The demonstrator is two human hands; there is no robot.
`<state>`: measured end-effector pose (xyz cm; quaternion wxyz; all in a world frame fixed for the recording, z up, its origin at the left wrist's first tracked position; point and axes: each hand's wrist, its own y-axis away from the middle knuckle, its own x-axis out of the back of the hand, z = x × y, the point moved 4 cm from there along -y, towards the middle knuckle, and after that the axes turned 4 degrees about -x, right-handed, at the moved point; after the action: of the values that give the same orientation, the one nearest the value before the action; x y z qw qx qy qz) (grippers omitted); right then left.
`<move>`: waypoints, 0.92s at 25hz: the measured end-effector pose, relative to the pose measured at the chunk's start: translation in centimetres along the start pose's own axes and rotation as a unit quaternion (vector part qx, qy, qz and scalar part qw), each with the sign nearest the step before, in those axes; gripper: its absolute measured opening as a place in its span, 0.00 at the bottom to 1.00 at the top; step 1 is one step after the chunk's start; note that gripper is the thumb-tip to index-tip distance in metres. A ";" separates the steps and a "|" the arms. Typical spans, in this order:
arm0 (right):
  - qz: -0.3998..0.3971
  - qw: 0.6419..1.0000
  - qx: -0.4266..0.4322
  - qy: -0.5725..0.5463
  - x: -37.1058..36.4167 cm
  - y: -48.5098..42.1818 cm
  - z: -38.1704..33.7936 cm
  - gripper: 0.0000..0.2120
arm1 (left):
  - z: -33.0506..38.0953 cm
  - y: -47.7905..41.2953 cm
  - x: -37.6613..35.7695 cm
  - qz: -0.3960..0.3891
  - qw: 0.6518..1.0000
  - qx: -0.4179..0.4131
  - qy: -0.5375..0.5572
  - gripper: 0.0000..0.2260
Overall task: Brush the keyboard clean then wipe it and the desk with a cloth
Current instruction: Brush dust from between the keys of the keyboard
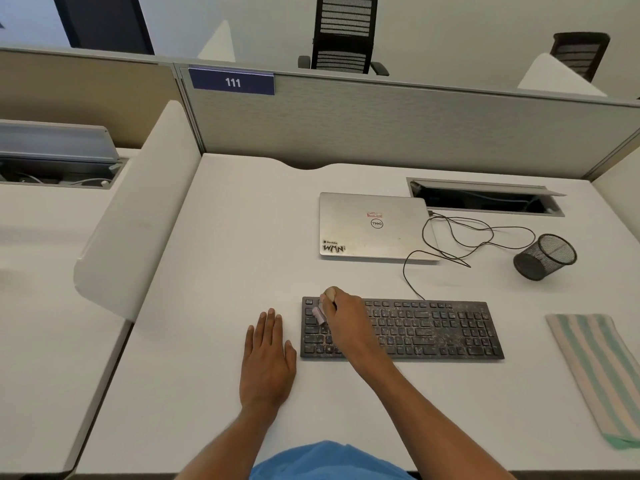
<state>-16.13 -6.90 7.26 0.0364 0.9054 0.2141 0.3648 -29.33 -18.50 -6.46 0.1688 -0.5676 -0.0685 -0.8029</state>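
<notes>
Head view: right hand (341, 315) grip around brush (320, 315) over dusty keyboard (433, 329), left hand (266, 362) flat, striped cloth (595, 372) right.

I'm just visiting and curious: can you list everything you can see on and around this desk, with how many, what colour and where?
keyboard: one, black and dusty, front centre of desk
brush: one, pinkish, over keyboard's left end
laptop: one, silver, closed, behind keyboard
cable: one, black, looped right of laptop
mesh cup: one, black, right of cable
cloth: one, green and cream stripes, right of keyboard
desk: one, white
number sign: one, blue, reads 111, on partition
office chairs: two, black, beyond partition
left hand: flat on desk, left of keyboard
right hand: fingers holding brush
</notes>
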 end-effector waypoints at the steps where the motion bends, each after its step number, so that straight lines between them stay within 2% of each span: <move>1: -0.009 1.000 0.001 0.001 -0.2 0.0 0.3 0.17 | 0.0 0.0 0.0 0.000 1.000 0.000 0.001 0.28; 4: -0.011 0.999 -0.017 -0.026 0.7 -0.2 0.9 0.18 | 0.0 0.0 0.0 -0.001 1.000 -0.001 0.003 0.28; 7: 0.048 0.995 -0.031 -0.080 3.9 -0.5 0.8 0.18 | -0.1 -0.1 0.0 0.001 1.000 -0.002 0.002 0.28; 10: 0.019 0.994 -0.052 -0.098 4.8 -0.3 0.2 0.14 | -0.1 -0.1 0.0 0.000 1.000 -0.001 -0.001 0.28; 16: -0.077 0.997 -0.001 0.006 0.9 -1.0 -1.2 0.10 | -0.1 -0.1 0.0 -0.002 1.000 -0.001 -0.005 0.28; 20: -0.075 0.994 -0.001 0.075 1.0 -1.9 0.4 0.11 | 0.0 0.0 0.0 0.000 1.000 -0.003 -0.004 0.28; 23: -0.043 0.993 -0.018 0.106 1.9 -2.5 1.4 0.18 | -0.1 0.0 -0.1 -0.002 1.000 -0.002 -0.005 0.28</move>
<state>-14.89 -3.69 6.84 0.0452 0.8509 0.2486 0.4605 -29.43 -18.49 -6.64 0.1657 -0.5719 -0.0686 -0.8005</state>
